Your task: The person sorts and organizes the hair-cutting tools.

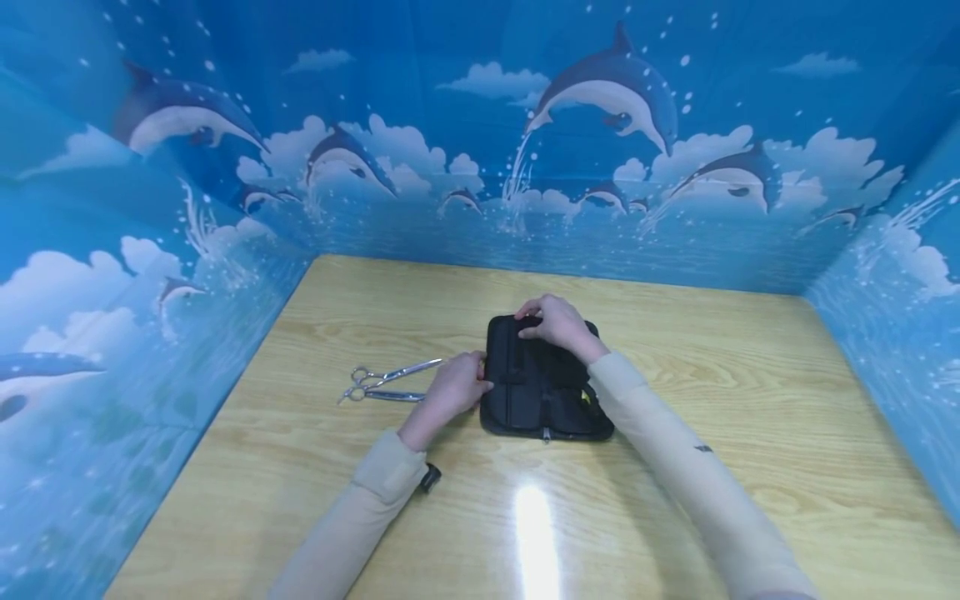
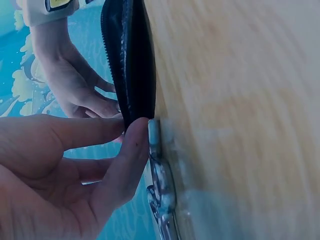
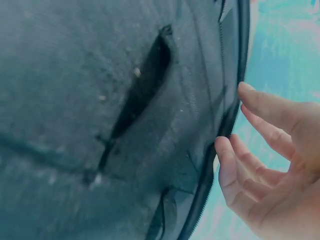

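Observation:
A black zip case lies spread on the wooden table, its inside with straps and slots facing up. My left hand pinches the case's left edge between thumb and forefinger; the left wrist view shows the zipped rim between those fingertips. Over the far part of the case is my right hand. Its fingers are loosely bent, with fingertips touching the rim in the right wrist view. Silver scissors with finger rings lie left of the case, their tips partly hidden behind my left hand.
The wooden table meets blue dolphin-printed sheeting at the back and both sides. A metal zip pull hangs at the case's near edge. Something small and yellow shows at the case's right side.

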Demonstrator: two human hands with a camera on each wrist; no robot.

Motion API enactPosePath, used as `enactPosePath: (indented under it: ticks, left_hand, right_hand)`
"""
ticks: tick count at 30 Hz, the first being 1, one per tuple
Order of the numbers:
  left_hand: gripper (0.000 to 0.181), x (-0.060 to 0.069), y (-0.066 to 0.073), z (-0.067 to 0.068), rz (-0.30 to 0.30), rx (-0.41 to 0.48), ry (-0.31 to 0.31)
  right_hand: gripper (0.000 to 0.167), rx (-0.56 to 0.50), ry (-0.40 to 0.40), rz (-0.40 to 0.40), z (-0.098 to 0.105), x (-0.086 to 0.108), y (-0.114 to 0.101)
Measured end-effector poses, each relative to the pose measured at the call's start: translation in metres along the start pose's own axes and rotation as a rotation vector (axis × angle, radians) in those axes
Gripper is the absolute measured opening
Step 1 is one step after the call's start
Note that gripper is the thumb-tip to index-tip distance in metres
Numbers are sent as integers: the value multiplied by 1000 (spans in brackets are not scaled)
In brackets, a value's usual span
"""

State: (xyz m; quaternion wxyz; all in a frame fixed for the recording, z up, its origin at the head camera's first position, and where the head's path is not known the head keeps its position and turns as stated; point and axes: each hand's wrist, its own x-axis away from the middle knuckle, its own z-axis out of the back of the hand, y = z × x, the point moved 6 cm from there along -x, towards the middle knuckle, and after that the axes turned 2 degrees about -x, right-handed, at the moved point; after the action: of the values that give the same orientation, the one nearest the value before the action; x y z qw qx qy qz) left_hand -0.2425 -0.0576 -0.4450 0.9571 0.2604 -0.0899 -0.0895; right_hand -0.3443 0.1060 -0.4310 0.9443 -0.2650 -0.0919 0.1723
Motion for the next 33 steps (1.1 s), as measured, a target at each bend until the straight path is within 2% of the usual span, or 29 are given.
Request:
enactPosePath:
  ticks: [2,6,10,15,19,22,25,27,30,33]
  left_hand:
    - [54,0,1,1,-17,-25,15]
    - [51,0,0,4,-28,-11,16]
    - [36,1,-7,20,-42,-23,57]
    - [15,6,-33,50,7,-64,107]
    - [13,14,-58,71,83,-97,119]
    - [15,18,-73,80,113,-135,117]
    - [19,20,-82,84,101,-164,99]
    - [21,21,-88,84,79,-175,90]
    - [21,21,-93,84,49,-201,76]
    - [19,21,-96,82,33,-209,57]
  right_hand:
    - [25,-17,23,9,4,6,2]
    - [13,-57,84,15,16,26,6]
    - [8,-87,122,-5,28,54,13]
    - [12,-95,161,-41,39,93,26]
    - [23,-84,200,-108,46,118,41]
    - [34,-59,218,-186,47,132,55]
    - [46,-34,193,-247,44,140,66]
    - [53,-65,150,-272,38,144,70]
    - [60,-166,72,-299,26,150,72]
    - [62,-317,29,-327,14,155,73]
